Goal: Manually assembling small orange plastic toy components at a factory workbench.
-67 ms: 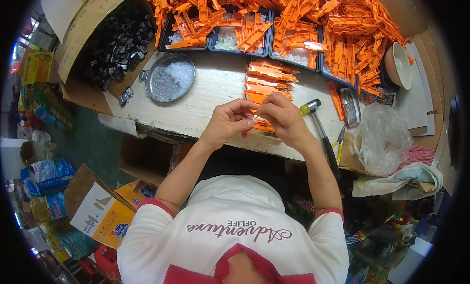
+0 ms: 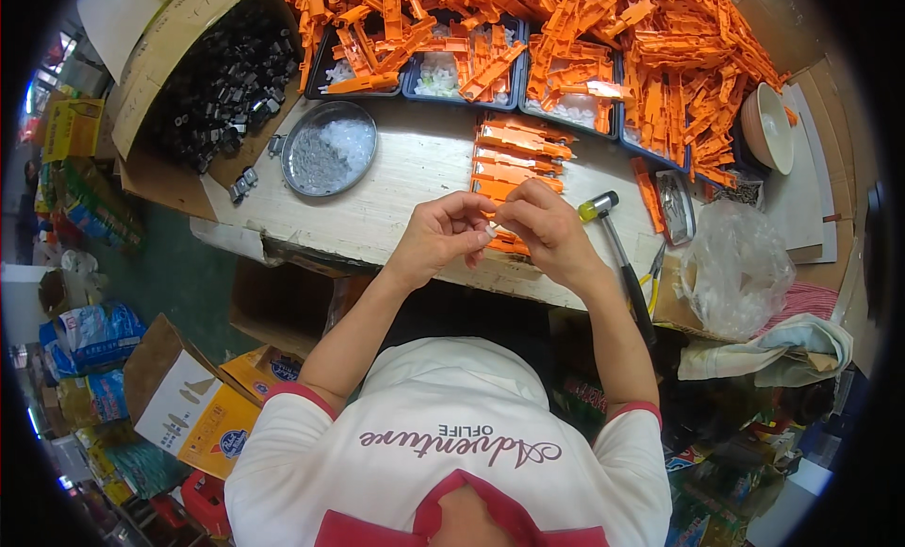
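Observation:
Above the bench's near edge my left hand and my right hand meet, fingertips close together. A small white piece shows at the thumb and finger of the left hand, pinched there. My right hand is closed in a pinch beside it; its fingers hide what they hold. Just beyond and partly under the hands lies a row of orange plastic parts, side by side. A hammer with a yellow-and-black head lies right of my right hand, its dark handle toward me.
A round dish of small clear-white pieces stands left, near a carton of black parts. Dark trays under heaped orange parts line the back. Rightward are a bowl, a metal tin, pliers and a plastic bag.

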The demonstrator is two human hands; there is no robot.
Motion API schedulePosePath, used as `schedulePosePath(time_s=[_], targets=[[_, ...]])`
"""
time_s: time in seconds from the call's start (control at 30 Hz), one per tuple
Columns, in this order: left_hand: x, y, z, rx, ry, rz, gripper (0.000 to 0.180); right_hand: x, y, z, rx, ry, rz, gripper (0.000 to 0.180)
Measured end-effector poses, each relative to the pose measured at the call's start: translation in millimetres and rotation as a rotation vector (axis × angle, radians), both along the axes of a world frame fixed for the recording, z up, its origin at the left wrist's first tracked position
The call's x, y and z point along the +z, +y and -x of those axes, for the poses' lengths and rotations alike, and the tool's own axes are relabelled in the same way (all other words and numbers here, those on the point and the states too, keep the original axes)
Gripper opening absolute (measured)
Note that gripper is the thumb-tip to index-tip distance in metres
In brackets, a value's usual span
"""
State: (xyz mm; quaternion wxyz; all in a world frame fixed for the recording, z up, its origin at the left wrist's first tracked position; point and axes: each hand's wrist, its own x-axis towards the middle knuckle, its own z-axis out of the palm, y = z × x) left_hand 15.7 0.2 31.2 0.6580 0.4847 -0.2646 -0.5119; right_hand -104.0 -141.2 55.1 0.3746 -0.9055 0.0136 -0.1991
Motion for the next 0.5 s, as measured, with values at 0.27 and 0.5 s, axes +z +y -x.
schedulePosePath(time_s=[0.27,0.5], targets=[[3.5,0.8,-0.3,0.021,0.002,-0.006,0.027,2.1,1.8,-1.2,-0.006,-0.022,-0.015,0.013],[-7.2,3.8,0.9,0.008,-0.011,0.001,0.027,-0.5,2.5,-1.8,0.023,0.055,-0.051,0.016]])
